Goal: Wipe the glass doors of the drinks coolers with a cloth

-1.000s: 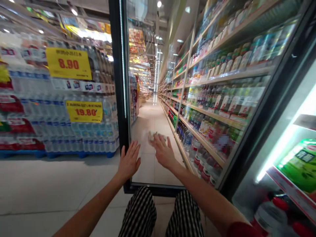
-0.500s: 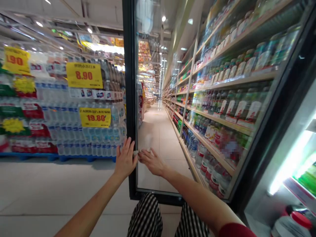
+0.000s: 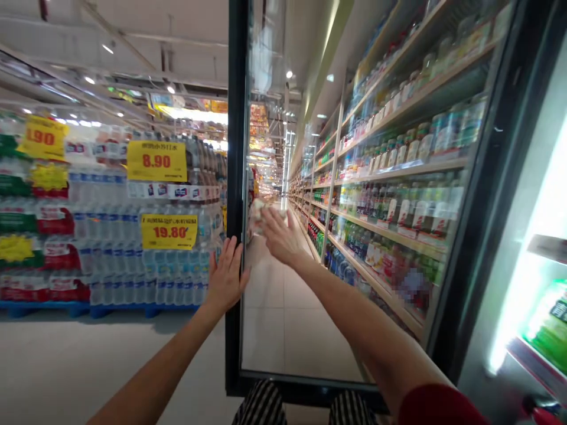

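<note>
A black-framed glass door (image 3: pixel 283 345) stands swung open in front of me. My left hand (image 3: pixel 225 278) is open, its fingers stretched up along the door's left edge and resting on the black frame (image 3: pixel 236 147). Higher up, my right hand (image 3: pixel 281 239) presses a pale, crumpled cloth (image 3: pixel 258 211) against the glass. Most of the cloth is hidden under the fingers, and its edge is smeared by motion.
At the right is a lit cooler interior with a green package (image 3: pixel 551 330). Stacked packs of bottled water (image 3: pixel 106 236) with yellow price signs (image 3: pixel 156 161) sit on blue pallets (image 3: pixel 75 308) at the left. Through the glass, bottle shelves (image 3: pixel 398 171) line an aisle.
My right hand has moved up the glass with the cloth, away from the left hand. The left hand stays on the door's edge. The view has tilted upward.
</note>
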Tool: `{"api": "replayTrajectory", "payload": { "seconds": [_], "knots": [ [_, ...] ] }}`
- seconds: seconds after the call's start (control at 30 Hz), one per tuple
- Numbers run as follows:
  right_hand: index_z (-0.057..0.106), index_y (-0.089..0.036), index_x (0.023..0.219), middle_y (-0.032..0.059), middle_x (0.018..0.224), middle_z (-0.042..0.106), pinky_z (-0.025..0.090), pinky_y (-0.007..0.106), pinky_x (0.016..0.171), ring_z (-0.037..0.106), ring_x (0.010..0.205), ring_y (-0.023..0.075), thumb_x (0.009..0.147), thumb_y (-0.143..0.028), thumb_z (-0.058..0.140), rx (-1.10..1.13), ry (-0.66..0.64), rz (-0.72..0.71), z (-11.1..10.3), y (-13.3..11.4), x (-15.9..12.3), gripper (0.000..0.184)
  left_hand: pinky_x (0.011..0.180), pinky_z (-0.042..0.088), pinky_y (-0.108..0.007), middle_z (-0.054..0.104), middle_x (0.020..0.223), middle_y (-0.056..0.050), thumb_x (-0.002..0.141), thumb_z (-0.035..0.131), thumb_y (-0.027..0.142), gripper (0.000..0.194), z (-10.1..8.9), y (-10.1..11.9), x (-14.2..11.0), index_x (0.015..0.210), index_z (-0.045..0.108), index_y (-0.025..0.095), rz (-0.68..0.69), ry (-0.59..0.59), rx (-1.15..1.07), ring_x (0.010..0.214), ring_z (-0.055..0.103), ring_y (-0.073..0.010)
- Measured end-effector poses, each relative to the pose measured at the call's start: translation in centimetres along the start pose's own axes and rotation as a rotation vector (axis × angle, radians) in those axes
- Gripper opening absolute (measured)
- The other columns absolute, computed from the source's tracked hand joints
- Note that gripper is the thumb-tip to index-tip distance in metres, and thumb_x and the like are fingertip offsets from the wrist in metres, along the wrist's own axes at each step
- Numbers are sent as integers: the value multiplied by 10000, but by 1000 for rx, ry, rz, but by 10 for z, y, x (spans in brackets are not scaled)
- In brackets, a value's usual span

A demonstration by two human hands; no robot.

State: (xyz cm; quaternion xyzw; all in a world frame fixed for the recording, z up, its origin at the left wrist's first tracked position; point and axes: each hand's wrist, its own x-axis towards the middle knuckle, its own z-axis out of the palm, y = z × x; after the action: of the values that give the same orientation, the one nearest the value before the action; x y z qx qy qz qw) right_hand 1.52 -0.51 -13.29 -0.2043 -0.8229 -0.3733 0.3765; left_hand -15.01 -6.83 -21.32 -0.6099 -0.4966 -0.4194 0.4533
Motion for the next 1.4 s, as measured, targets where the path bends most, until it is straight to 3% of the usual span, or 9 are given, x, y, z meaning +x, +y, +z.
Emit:
{"api": "replayTrajectory", "payload": {
  "seconds": [0.07,0.23,0.43,0.6,0.77,0.97,1.13,1.3,1.4],
  "knots": [
    [414,-163,1296,92,1479,245,90,589,1077,140,1375,276,870,-183,389,-25,61,110,-9,8,11,428,1105,105,-488,241,1460,-148,860,410,295,613,1,1,12,1411,181,155,-14,30,-11,1369,173,-245],
    [512,-191,1190,46,1419,379,158,513,1105,243,1345,223,867,-182,404,-21,-105,-369,-13,18,14,341,1103,113,-491,247,1459,-143,858,416,301,612,3,5,38,1409,187,164,0,70,-19,1366,183,-249],
    [395,-191,1304,97,1475,250,169,604,1057,179,1360,292,898,-208,368,-133,136,151,-36,42,38,407,1096,121,-499,277,1446,-154,866,407,291,621,2,11,66,1419,151,174,37,147,20,1355,221,-248],
    [493,-270,1207,3,1430,363,193,499,1099,254,1342,190,890,-196,392,-144,-47,-318,-40,53,31,340,1100,114,-489,232,1469,-111,871,405,320,642,2,17,86,1427,104,210,61,166,-16,1353,227,-245],
    [423,-252,1292,74,1472,270,131,571,1078,183,1367,246,888,-171,382,-180,220,235,-52,76,47,415,1109,81,-475,216,1475,-93,883,376,337,623,2,21,105,1429,94,237,56,186,-30,1348,240,-242],
    [465,-305,1248,8,1450,327,157,489,1101,216,1359,182,872,-167,423,-201,11,-257,-57,92,11,402,1097,92,-502,289,1443,-135,882,365,354,594,2,25,125,1418,173,183,66,185,-31,1338,264,-252],
    [438,-242,1294,104,1455,299,167,561,1055,204,1359,273,868,-160,421,-300,288,415,-70,113,-11,434,1096,76,-514,281,1445,-137,878,360,360,595,10,36,137,1411,195,154,80,141,-33,1348,238,-254],
    [464,-347,1255,6,1436,352,156,465,1096,240,1349,189,866,-192,448,-291,56,-125,-68,121,-42,419,1106,57,-497,259,1456,-117,868,369,345,582,26,54,142,1399,238,148,145,84,-47,1358,209,-255],
    [452,-301,1279,57,1442,336,162,514,1075,247,1345,226,874,-203,424,-341,249,270,-73,138,-54,418,1115,44,-481,259,1454,-127,863,372,355,592,31,64,142,1390,255,111,145,58,-56,1360,201,-254]
  ]
}}
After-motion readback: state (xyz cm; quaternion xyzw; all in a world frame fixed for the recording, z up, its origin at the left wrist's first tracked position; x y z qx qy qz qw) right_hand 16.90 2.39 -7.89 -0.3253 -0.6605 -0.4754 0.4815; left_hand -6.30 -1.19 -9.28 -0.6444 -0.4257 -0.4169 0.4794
